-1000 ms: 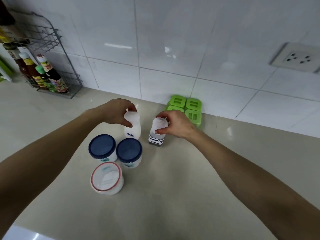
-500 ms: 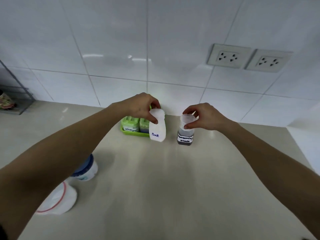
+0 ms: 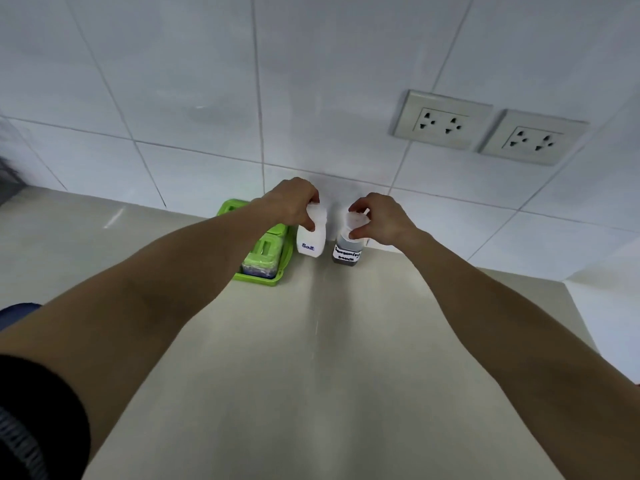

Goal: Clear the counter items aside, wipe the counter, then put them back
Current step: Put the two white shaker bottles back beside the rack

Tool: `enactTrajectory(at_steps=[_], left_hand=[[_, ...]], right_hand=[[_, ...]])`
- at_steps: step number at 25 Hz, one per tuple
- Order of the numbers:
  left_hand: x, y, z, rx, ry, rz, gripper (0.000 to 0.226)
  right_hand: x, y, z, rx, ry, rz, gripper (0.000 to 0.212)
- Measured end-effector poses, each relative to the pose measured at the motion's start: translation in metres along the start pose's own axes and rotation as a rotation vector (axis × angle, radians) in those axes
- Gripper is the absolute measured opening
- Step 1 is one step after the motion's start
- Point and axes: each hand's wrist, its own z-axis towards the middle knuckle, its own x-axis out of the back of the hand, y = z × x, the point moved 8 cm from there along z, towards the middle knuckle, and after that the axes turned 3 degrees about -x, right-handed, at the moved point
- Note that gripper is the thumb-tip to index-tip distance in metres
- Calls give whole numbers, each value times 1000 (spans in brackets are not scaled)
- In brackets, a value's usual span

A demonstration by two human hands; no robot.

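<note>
My left hand [image 3: 292, 205] grips the cap of a white bottle labelled "Salt" [image 3: 310, 242]. My right hand [image 3: 377, 218] holds the lid of a clear bottle with dark contents and a "Seasoning sauce" label [image 3: 347, 253]. Both bottles are at the back of the beige counter [image 3: 329, 358], close to the tiled wall; whether they touch the counter I cannot tell. A green tray of lidded spice boxes [image 3: 266, 254] stands just left of the salt bottle, partly hidden by my left forearm.
Two wall sockets [image 3: 485, 128] sit on the white tiles above and to the right. A blue jar lid [image 3: 17, 313] peeks out at the left edge under my left arm. The counter ends at a white edge [image 3: 595, 306] on the right.
Both hands carried their bottles further right and back, from beside the blue-lidded jars to the wall next to the green tray. The jars have slid out of view to the left.
</note>
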Motion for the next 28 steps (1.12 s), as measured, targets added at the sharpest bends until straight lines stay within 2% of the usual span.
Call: enactTrajectory(at_steps=[13, 18, 21, 25, 28], left_hand=[[-21, -22, 15, 118, 97, -24, 64], [-19, -20, 10, 125, 175, -2, 54], [-18, -19, 7, 120, 208, 33, 47], [-16, -18, 7, 104, 184, 75, 48], [-16, -19, 0, 93, 112, 103, 62]], right_hand=[[-30, -11, 30, 16, 44, -67, 53], [-27, -14, 16, 53, 203, -43, 36], [-28, -17, 14, 38, 212, -155, 34], [-28, -22, 12, 25, 171, -277, 36], [-28, -27, 3, 34, 147, -308, 41]])
